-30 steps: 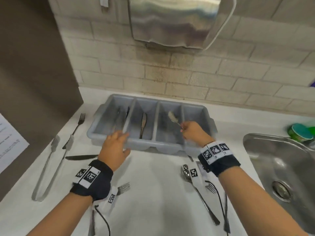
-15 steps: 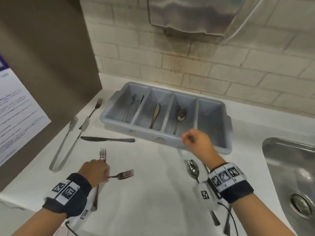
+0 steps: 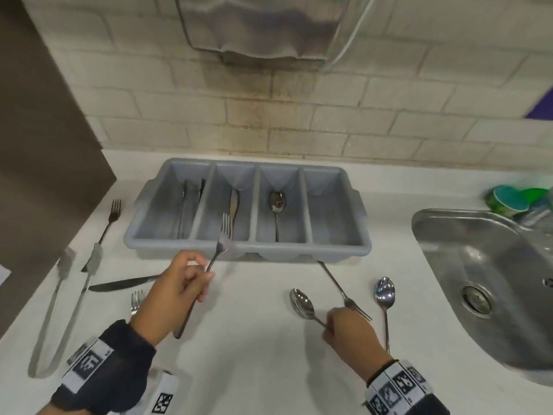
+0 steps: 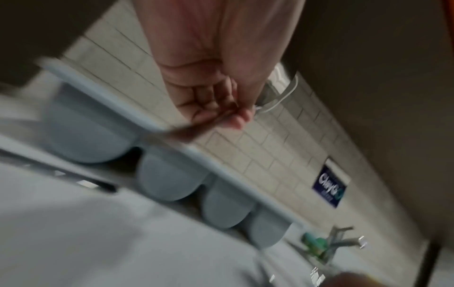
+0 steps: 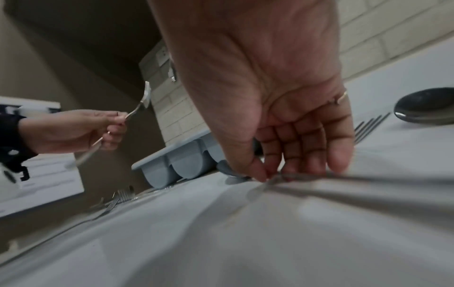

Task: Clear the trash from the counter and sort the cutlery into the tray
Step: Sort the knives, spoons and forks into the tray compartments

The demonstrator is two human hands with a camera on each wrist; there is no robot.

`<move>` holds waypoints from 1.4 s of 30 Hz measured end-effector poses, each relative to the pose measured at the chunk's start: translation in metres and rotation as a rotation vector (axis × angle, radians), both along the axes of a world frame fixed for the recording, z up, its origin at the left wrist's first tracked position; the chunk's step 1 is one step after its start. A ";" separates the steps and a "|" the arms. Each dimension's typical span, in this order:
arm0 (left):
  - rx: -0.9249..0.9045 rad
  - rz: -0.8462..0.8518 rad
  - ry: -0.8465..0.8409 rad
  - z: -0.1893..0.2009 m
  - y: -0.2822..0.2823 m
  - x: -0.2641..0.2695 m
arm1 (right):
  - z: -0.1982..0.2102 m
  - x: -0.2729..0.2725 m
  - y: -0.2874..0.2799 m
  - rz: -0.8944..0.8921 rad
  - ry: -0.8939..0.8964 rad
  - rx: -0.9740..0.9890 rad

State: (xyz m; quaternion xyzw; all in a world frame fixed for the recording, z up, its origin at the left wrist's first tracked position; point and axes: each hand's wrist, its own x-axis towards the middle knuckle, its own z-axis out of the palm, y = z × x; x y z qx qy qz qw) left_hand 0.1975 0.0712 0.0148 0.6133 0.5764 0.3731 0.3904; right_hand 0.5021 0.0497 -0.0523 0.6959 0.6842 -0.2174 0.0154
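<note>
Centrally on the white desk (image 3: 254,339), against the tiled wall, sits the grey four-compartment tray (image 3: 338,250). Its leftmost bay holds dark cutlery too blurred to name, the second a knife (image 3: 234,205), the third a spoon (image 3: 277,205); the rightmost shows nothing. The left hand (image 3: 173,295) grips a fork (image 3: 223,241) by its handle, tines raised just above the tray's near rim. The right hand (image 3: 348,327) rests its fingertips on the desk, pinching the handle of a second spoon (image 3: 300,302). Beside it lie another fork (image 3: 344,292) and a third spoon (image 3: 385,292).
</note>
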 end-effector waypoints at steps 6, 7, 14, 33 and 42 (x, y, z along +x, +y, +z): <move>0.061 -0.002 -0.187 0.034 0.074 0.051 | 0.026 0.000 -0.008 -0.053 0.173 0.169; 0.049 -0.002 -0.173 0.034 0.086 0.054 | 0.034 0.000 -0.007 -0.060 0.219 0.219; -0.082 -0.018 -0.133 0.030 0.142 0.073 | 0.095 -0.009 0.031 -0.258 0.486 0.451; -0.285 -0.343 -0.024 0.014 0.131 0.170 | 0.156 -0.002 0.109 -0.330 0.735 0.192; -0.142 0.035 0.053 0.006 0.033 -0.028 | 0.093 -0.083 0.199 -0.045 0.323 -0.171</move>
